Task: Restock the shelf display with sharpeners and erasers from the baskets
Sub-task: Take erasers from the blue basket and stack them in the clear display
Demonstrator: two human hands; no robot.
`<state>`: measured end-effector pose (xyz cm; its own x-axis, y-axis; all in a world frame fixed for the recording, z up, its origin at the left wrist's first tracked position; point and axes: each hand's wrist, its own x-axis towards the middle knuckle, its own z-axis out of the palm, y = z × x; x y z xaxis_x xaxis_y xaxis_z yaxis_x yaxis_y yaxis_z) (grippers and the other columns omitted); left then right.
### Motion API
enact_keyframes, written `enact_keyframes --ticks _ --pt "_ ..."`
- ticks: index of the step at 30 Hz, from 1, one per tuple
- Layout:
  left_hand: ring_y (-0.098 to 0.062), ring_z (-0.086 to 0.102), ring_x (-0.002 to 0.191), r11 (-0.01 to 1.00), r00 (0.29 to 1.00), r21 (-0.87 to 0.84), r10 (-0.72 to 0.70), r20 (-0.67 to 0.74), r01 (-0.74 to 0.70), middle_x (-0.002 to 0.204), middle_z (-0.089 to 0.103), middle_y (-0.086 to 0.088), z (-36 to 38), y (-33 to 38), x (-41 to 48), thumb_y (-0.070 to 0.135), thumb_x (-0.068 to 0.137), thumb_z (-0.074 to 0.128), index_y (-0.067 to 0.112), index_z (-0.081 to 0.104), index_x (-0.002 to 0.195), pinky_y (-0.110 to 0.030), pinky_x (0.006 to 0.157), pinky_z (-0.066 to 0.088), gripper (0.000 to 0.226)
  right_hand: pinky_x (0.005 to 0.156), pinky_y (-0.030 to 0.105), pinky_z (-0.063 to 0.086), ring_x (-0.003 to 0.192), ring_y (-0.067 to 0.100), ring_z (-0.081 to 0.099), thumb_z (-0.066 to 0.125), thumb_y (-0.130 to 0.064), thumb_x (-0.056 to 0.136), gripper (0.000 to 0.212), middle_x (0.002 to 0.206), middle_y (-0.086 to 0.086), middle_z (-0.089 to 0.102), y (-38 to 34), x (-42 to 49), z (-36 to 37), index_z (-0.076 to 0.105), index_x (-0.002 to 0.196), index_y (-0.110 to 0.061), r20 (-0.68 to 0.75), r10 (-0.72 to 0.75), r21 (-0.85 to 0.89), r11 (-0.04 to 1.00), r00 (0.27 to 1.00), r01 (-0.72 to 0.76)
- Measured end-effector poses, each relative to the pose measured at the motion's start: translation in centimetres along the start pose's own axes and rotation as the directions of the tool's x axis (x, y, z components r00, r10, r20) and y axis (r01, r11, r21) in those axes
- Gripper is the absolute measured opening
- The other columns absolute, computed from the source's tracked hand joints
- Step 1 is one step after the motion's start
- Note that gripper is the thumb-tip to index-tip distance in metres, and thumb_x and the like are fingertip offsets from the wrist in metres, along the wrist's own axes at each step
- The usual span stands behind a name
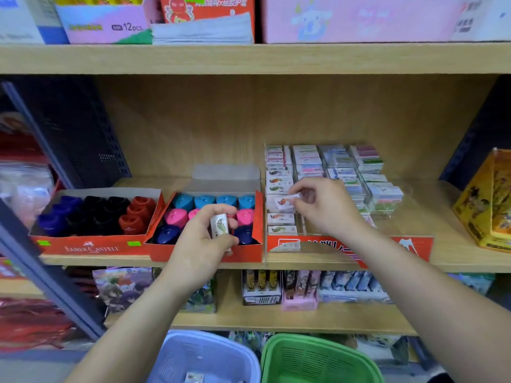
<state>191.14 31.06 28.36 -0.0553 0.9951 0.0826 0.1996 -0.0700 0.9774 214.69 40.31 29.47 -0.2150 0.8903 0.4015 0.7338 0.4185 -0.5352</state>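
Note:
My left hand (203,239) holds a white wrapped eraser (219,227) upright in front of a red box of blue and pink sharpeners (210,214). My right hand (322,205) pinches another white eraser (284,201) with an orange mark, over the left column of the clear eraser display (326,189). That display holds several rows of wrapped erasers. Further left sits a second red box (96,217) with purple, black and red sharpeners. Below, a blue basket (204,357) holds one eraser (194,377), and a green basket (318,360) stands beside it.
A wooden shelf board (249,58) hangs close above, carrying pink and orange cartons. A yellow box (486,200) stands at the right end of the middle shelf. Dark perforated panels flank both sides. The lower shelf (276,316) holds card packs.

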Motion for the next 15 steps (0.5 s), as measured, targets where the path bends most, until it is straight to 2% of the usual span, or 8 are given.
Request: enact_keyframes --ticks 2,4,6,8,11,13,15 --pt "-0.032 0.07 0.094 1.0 1.0 0.012 0.024 -0.005 -0.024 0.11 0.067 -0.007 -0.1 -0.2 0.0 -0.009 0.091 0.062 0.033 0.067 0.113 -0.032 0.078 0.059 0.048 0.063 0.016 0.042 0.07 -0.007 0.059 0.075 -0.02 0.087 0.009 0.073 -0.016 0.066 0.0 0.0 -0.3 0.075 0.091 -0.028 0.041 0.027 0.069 0.997 0.999 -0.03" --pt "-0.028 0.072 0.092 0.997 0.998 0.042 0.057 -0.003 -0.057 0.11 0.067 0.004 -0.1 -0.1 -0.1 -0.004 0.092 0.065 0.041 0.068 0.114 -0.037 0.084 0.061 0.051 0.069 0.02 0.05 0.073 -0.004 0.063 0.077 -0.021 0.085 0.008 0.077 -0.011 0.071 0.0 0.0 -0.3 0.076 0.086 -0.028 0.144 0.046 0.12 0.991 0.988 -0.064" --pt "-0.024 0.073 0.089 0.996 0.997 0.043 0.073 0.004 -0.074 0.11 0.067 0.006 0.0 0.2 -0.2 -0.002 0.092 0.067 0.044 0.068 0.117 -0.037 0.085 0.062 0.052 0.073 0.024 0.055 0.073 0.0 0.066 0.077 -0.02 0.085 0.009 0.079 -0.009 0.073 -0.1 0.0 0.0 0.075 0.084 -0.028 0.24 0.058 0.135 0.987 0.969 -0.092" --pt "-0.02 0.073 0.088 0.996 0.997 0.045 0.072 0.001 -0.072 0.111 0.068 0.003 0.1 0.3 -0.2 0.001 0.092 0.07 0.045 0.069 0.116 -0.036 0.084 0.062 0.05 0.069 0.018 0.052 0.072 -0.004 0.066 0.074 -0.018 0.089 0.008 0.08 -0.01 0.073 -0.3 -0.1 0.0 0.076 0.085 -0.026 0.319 0.05 0.105 0.991 0.946 -0.088" --pt "-0.023 0.073 0.092 0.994 0.996 0.071 0.081 -0.029 -0.078 0.101 0.074 0.001 0.4 0.5 -0.3 0.009 0.092 0.073 0.042 0.072 0.11 -0.04 0.085 0.061 0.038 0.064 0.006 0.041 0.071 -0.012 0.061 0.067 -0.019 0.095 0.012 0.086 -0.018 0.07 -0.8 -0.1 -0.4 0.078 0.094 -0.021 0.452 0.043 -0.026 0.999 0.891 -0.035" --pt "-0.018 0.073 0.092 0.998 0.996 0.008 0.062 -0.061 -0.061 0.094 0.076 -0.002 0.5 0.8 -0.4 0.011 0.091 0.074 0.032 0.075 0.106 -0.035 0.08 0.062 0.026 0.074 0.012 0.046 0.084 -0.011 0.06 0.061 -0.021 0.099 0.018 0.098 -0.018 0.071 -1.0 -0.1 -0.7 0.078 0.103 -0.021 0.49 0.055 -0.06 0.998 0.87 -0.029" --pt "-0.006 0.071 0.083 0.998 0.994 -0.002 0.064 -0.086 -0.064 0.088 0.078 0.0 0.7 1.3 -0.5 0.015 0.09 0.075 0.028 0.075 0.106 -0.02 0.069 0.057 0.02 0.083 0.021 0.05 0.09 -0.006 0.062 0.057 -0.021 0.101 0.021 0.102 -0.016 0.071 -1.3 -0.5 -1.0 0.077 0.107 -0.023 0.406 0.072 -0.003 0.997 0.911 -0.078"
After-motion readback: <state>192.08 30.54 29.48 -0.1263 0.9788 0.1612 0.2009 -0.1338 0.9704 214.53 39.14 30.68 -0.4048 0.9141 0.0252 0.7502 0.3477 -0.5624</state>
